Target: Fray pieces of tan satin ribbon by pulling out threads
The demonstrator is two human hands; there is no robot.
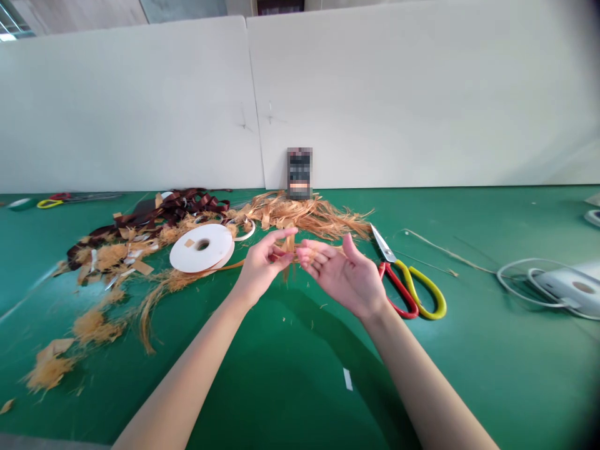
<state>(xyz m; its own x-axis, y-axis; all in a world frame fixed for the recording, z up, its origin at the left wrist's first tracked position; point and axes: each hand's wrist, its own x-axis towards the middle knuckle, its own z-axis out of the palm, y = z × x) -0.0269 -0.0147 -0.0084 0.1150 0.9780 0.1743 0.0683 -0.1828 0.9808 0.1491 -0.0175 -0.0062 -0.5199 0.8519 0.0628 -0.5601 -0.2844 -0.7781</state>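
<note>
Near the middle of the table, my left hand (263,265) is closed, its thumb and fingers pinching a tan ribbon (290,240). A strip of the ribbon stands up at the fingertips, and a tail runs left toward a white spool (191,255). My right hand (349,278) is open, palm turned up and thumb apart. Its slightly curled fingers reach close to the ribbon; whether they touch it I cannot tell. Beside the right hand lie scissors (405,284) with one red and one yellow handle, blades pointing away.
Behind my hands lies a bundle of tan strips (304,215), with a phone-like device (300,174) upright against the white partition (422,94). Dark brown ribbon (187,206) and frayed tan scraps (96,325) spread leftward. A white device with a cable (574,287) sits far right.
</note>
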